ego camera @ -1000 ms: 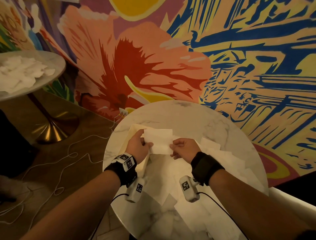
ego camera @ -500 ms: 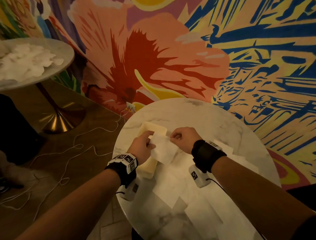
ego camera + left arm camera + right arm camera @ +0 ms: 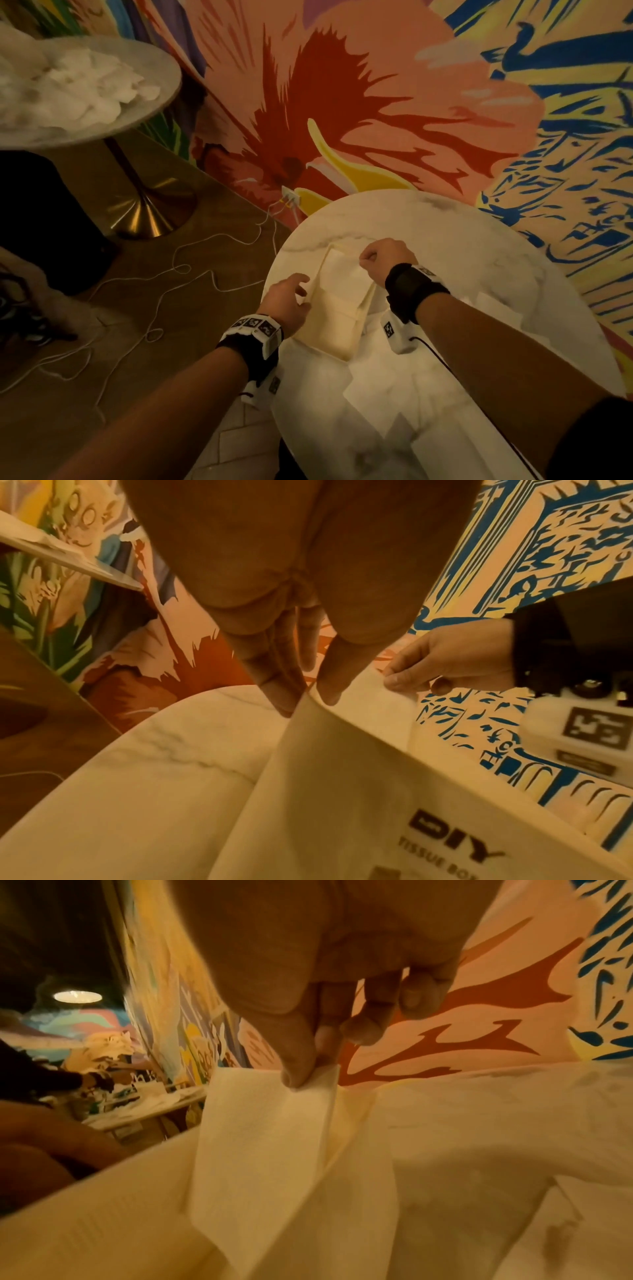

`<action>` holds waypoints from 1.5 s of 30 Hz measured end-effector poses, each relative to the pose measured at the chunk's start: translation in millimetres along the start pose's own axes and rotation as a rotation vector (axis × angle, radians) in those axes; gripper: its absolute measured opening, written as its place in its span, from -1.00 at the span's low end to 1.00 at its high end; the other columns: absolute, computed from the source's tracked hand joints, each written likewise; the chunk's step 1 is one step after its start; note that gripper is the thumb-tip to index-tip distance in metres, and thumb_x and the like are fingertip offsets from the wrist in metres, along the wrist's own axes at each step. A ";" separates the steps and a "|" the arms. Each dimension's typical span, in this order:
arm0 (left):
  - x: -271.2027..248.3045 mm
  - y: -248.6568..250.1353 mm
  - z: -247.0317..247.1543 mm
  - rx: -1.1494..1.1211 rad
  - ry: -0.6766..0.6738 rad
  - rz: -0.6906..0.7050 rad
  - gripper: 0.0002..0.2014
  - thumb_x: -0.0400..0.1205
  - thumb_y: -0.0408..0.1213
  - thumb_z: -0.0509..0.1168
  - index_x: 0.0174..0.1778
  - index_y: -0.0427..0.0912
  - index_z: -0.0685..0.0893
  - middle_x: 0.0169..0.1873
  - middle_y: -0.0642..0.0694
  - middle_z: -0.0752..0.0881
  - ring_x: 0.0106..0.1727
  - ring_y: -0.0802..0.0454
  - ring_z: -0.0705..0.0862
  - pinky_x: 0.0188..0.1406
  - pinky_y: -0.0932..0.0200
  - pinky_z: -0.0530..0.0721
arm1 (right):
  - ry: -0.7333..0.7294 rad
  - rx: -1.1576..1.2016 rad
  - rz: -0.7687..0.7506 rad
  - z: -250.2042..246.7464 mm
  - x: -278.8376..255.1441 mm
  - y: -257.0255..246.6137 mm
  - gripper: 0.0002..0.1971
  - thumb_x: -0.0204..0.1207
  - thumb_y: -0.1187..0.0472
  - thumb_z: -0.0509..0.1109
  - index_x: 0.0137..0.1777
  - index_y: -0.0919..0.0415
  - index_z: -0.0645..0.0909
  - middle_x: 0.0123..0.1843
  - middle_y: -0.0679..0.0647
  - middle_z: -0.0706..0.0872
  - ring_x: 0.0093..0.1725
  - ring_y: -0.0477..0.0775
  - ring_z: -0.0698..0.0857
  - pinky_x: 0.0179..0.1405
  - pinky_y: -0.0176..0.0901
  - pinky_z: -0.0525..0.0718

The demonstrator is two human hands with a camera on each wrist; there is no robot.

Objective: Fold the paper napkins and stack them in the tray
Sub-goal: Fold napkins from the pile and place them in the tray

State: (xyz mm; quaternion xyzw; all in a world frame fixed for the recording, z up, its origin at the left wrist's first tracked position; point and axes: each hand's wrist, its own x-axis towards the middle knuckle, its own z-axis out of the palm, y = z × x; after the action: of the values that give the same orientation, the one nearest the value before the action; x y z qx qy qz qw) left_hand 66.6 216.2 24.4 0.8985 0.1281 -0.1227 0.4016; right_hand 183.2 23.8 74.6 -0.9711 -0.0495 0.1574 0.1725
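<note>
Here one folded napkin (image 3: 346,274), pinched by two hands, over one tray (image 3: 329,329).

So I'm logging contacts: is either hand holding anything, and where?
Both hold the folded napkin over the tray: right hand pinches its far corner, left hand its near edge.
</note>
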 end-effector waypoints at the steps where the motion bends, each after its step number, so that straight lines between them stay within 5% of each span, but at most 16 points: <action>1: 0.5 -2.5 1.3 -0.008 0.001 -0.006 -0.52 0.62 -0.27 0.40 0.46 0.06 0.51 0.14 0.03 0.71 0.03 0.02 0.69 0.09 0.09 0.70 | -0.024 -0.031 0.005 5.0 2.6 -2.4 -0.89 0.55 0.11 0.45 -0.19 -0.10 0.73 -0.01 0.00 0.81 0.00 0.14 0.75 0.15 -0.02 0.73; 10: 2.5 -11.4 2.2 -0.042 -0.022 -0.007 -0.59 0.65 -0.24 0.36 0.43 0.08 0.54 0.11 0.08 0.68 -0.09 0.18 0.67 -0.21 0.33 0.58 | -0.089 -0.218 0.031 34.7 19.5 -12.7 -0.91 0.58 0.05 0.43 -0.03 -0.08 0.77 0.09 0.01 0.79 0.10 0.15 0.73 0.28 0.01 0.65; 17: 2.2 -10.7 1.7 -0.033 -0.018 0.002 -0.60 0.65 -0.24 0.36 0.42 0.05 0.56 0.09 0.09 0.67 -0.14 0.22 0.65 -0.15 0.30 0.56 | -0.108 -0.345 -0.009 37.4 25.7 -10.8 -0.81 0.60 0.00 0.39 0.17 -0.08 0.73 0.18 0.00 0.76 0.16 0.13 0.70 0.35 0.03 0.48; 21: 1.1 -8.9 2.0 -0.011 -0.016 -0.002 -0.59 0.65 -0.21 0.37 0.43 0.05 0.55 0.14 0.07 0.68 -0.01 0.10 0.68 -0.09 0.25 0.60 | -0.091 -0.280 -0.027 29.3 22.0 -4.2 -0.68 0.61 -0.05 0.39 0.35 -0.11 0.65 0.32 0.00 0.71 0.29 0.14 0.64 0.40 0.00 0.47; 28: -9.7 14.5 1.9 0.125 0.120 0.098 -0.54 0.64 -0.13 0.34 0.48 0.04 0.50 0.27 -0.01 0.57 0.30 -0.06 0.49 0.36 0.05 0.47 | 0.058 0.094 -0.041 -3.5 -8.1 26.0 -0.82 0.56 -0.03 0.42 0.02 -0.01 0.79 -0.01 -0.03 0.82 0.02 0.07 0.75 0.17 -0.07 0.71; 34: -24.1 57.6 21.6 0.147 0.168 0.242 -0.57 0.63 -0.14 0.33 0.44 0.04 0.53 0.19 0.00 0.60 0.26 -0.12 0.46 0.33 0.04 0.38 | 0.081 0.210 0.017 -24.9 -44.8 87.4 -0.79 0.59 0.02 0.40 -0.04 0.11 0.80 -0.07 0.05 0.84 0.03 0.11 0.75 0.22 -0.04 0.69; 40: -62.0 106.0 85.0 0.029 0.010 0.387 -0.68 0.66 -0.20 0.32 0.35 0.01 0.59 0.06 0.07 0.59 -0.02 0.05 0.56 0.06 0.20 0.52 | -0.005 0.180 0.135 -31.9 -102.4 163.0 -0.76 0.61 0.03 0.38 -0.05 0.17 0.79 0.02 0.10 0.81 0.07 0.13 0.72 0.20 -0.10 0.65; 45: -85.6 117.1 153.9 0.150 -0.231 0.372 -0.83 0.67 -0.15 0.29 0.15 0.03 0.69 0.04 0.11 0.72 -0.19 0.14 0.65 -0.13 0.26 0.57 | -0.068 0.221 0.247 -17.1 -154.7 223.1 -0.76 0.59 0.03 0.41 -0.01 0.19 0.80 0.04 0.12 0.81 0.10 0.16 0.72 0.22 -0.03 0.68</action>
State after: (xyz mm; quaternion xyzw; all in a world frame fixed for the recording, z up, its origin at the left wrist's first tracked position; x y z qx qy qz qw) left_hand 6.7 13.5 33.4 0.9140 -0.0958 -0.1576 0.3615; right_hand 51.8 -213.6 56.3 -0.9390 0.0822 0.2149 0.2557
